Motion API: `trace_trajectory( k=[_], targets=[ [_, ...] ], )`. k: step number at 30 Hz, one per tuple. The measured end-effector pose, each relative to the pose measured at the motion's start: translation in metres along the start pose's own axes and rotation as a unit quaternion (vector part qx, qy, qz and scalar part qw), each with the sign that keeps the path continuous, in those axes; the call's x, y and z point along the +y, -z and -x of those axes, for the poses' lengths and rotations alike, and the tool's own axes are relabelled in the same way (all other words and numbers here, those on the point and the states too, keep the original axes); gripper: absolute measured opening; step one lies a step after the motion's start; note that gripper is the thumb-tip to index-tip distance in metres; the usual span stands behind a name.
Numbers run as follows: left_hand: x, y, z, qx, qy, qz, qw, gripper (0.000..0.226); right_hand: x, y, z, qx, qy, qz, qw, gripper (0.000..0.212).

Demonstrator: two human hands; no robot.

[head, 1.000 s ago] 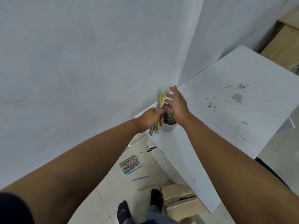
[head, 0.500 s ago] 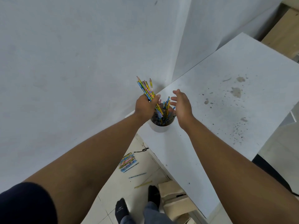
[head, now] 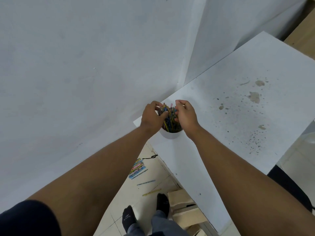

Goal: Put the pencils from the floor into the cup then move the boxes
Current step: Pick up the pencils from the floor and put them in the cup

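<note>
Two grips meet on one bundle: the left grip (head: pixel 151 116) curls its fingers round the pencils (head: pixel 169 114) standing in the white cup (head: pixel 170 135), and the right grip (head: pixel 186 114) pinches their tops opposite. Best, I judge, to loosen both gently so they drop in without tipping the cup at the corner of the counter (head: pixel 238 120). Loose pencils (head: pixel 137 168) lie on the floor (head: pixel 153 178) near the boxes (head: pixel 185 208).

Both arms stretched forward; left hand (head: pixel 151 116) and right hand (head: pixel 187 114) face each other, fingers curled round pencils (head: pixel 169 120) between them
</note>
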State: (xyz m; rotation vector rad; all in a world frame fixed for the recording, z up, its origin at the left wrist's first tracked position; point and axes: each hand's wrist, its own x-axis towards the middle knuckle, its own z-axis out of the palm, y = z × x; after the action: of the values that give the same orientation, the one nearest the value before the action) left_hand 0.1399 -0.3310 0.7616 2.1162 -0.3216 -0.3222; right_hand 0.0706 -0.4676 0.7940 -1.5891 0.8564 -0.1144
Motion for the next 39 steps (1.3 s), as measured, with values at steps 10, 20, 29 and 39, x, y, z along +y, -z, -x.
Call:
trace_trajectory(
  k=[10, 20, 29, 39],
  targets=[
    [0.009, 0.020, 0.024, -0.004, 0.011, -0.005, 1.000, 0.047, 0.009, -0.005, 0.020, -0.009, 0.070, 0.087, 0.994, 0.025],
    [-0.019, 0.096, 0.101, -0.063, -0.004, -0.091, 0.994, 0.061, 0.021, -0.021, 0.090, -0.017, 0.084, 0.120, 0.989, 0.033],
    [-0.082, 0.169, 0.220, -0.140, 0.017, -0.197, 0.970, 0.073, 0.082, -0.061, 0.210, -0.021, 0.069, 0.192, 0.979, 0.042],
    [-0.160, 0.208, 0.326, -0.178, 0.015, -0.258, 0.950, 0.076, 0.155, -0.095, 0.333, -0.051, 0.057, 0.234, 0.969, 0.047]
  ],
)
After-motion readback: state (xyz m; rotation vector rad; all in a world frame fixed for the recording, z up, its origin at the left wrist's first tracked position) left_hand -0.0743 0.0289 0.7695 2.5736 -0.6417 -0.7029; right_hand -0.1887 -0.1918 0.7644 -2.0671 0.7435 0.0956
